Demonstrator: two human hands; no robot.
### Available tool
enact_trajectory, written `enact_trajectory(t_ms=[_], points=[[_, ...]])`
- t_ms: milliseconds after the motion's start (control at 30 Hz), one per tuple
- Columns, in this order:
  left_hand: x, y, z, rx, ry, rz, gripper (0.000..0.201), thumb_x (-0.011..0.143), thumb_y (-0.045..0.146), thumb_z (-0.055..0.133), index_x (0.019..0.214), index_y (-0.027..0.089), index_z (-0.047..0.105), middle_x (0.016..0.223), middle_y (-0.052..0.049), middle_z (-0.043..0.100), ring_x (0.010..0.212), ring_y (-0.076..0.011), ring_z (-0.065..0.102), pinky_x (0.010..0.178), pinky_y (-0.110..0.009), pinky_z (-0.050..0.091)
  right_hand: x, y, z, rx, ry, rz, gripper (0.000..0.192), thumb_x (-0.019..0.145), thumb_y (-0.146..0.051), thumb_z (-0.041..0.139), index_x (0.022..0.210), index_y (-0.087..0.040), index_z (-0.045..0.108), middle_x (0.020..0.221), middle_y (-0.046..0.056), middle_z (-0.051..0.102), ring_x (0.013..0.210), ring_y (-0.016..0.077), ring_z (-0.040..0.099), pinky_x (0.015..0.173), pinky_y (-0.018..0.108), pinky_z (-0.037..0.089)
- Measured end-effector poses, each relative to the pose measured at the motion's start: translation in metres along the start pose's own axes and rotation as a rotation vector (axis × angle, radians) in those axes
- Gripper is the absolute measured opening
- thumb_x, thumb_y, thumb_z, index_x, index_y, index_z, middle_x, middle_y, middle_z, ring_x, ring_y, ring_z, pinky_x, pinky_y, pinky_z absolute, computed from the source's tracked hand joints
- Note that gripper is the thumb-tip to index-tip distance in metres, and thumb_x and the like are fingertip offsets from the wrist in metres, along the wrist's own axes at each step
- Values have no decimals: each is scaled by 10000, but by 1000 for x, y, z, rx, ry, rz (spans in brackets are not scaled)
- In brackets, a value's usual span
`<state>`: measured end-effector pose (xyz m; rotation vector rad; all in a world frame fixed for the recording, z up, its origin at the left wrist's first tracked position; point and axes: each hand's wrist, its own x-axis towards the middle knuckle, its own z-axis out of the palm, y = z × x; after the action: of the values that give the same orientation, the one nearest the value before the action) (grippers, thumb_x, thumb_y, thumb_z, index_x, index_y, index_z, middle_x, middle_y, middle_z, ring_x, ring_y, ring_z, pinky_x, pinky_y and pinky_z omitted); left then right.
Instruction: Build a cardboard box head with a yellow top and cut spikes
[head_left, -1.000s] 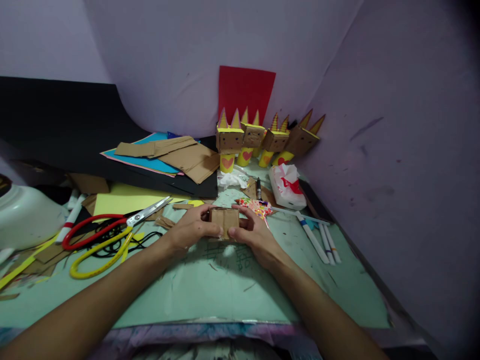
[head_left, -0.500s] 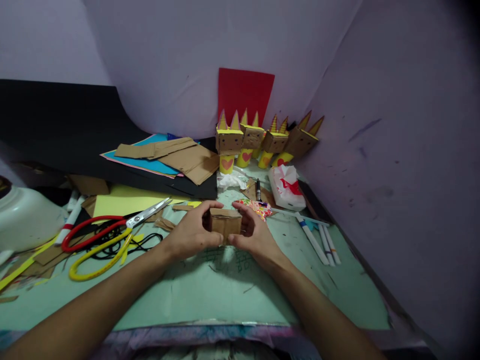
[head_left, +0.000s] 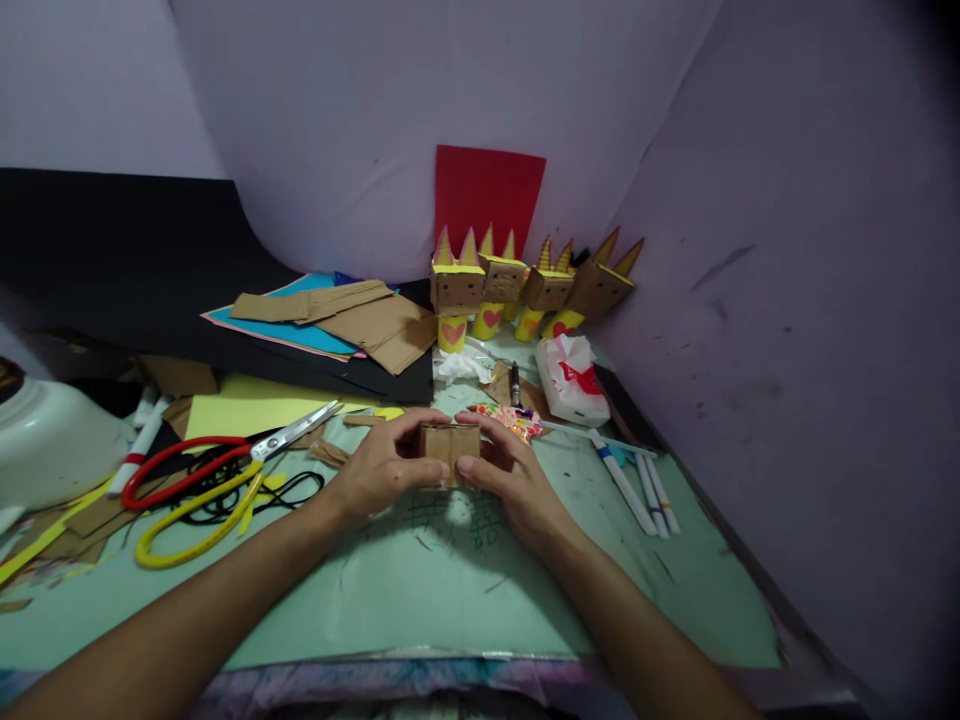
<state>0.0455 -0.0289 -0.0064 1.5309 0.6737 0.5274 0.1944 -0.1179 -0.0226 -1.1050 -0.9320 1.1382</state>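
A small brown cardboard box is held between my two hands over the middle of the green-covered table. My left hand grips its left side, thumb on the near face and fingers round the far side. On the right, my right hand grips it the same way, its thumb close to the left one. The fingertips behind the box are partly hidden. Cardboard scraps lie left of my left hand, and a flowery patterned piece lies just beyond my right hand.
Large scissors with red and yellow handles lie at left over black cord. Several cardboard-headed figures stand at the back before a red sheet. A tissue pack and markers are at right; cardboard sheets lie back left.
The box has tipped so its near face shows more and its top less. My thumbs have moved up onto that face, and my fingers have closed in over the far edge.
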Motion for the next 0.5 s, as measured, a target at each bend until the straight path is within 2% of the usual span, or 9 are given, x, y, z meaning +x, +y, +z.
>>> enact_trajectory(t_ms=[133,200,267,333,500], points=[[-1,4,1,-2,-6,-33,518,565,262,717,1061,162,607,935,-48,659,886,-241,603,753,-322,474,-1,-1,0,5,-18,-8,441,681,-314,725,1086,-280,553,1067,35,634,940,214,611,730,305,483],[-1,6,2,-5,-8,-38,531,554,269,717,1060,156,606,958,-58,663,904,-253,607,765,-333,478,-1,-1,0,-24,-5,-32,415,672,-326,732,1052,-280,570,1234,41,558,1034,223,583,796,322,478],[-1,6,2,12,-11,-22,527,557,266,717,1062,159,611,994,-61,663,926,-256,605,784,-335,478,-1,-1,0,-57,-8,-64,362,672,-328,732,1002,-274,594,1308,37,504,1116,228,542,882,344,449],[-2,6,2,32,-13,-1,507,562,262,718,1049,160,621,999,-58,665,921,-251,605,787,-332,477,-1,-2,-1,-74,-25,-93,330,676,-323,727,978,-271,603,1251,35,542,1120,226,535,907,355,435],[-3,6,2,22,-21,-9,506,563,247,729,1048,152,625,927,-46,667,862,-233,609,748,-322,477,-1,-2,-2,-68,-45,-124,305,666,-303,720,947,-268,605,1086,23,602,1013,215,566,803,322,466]])
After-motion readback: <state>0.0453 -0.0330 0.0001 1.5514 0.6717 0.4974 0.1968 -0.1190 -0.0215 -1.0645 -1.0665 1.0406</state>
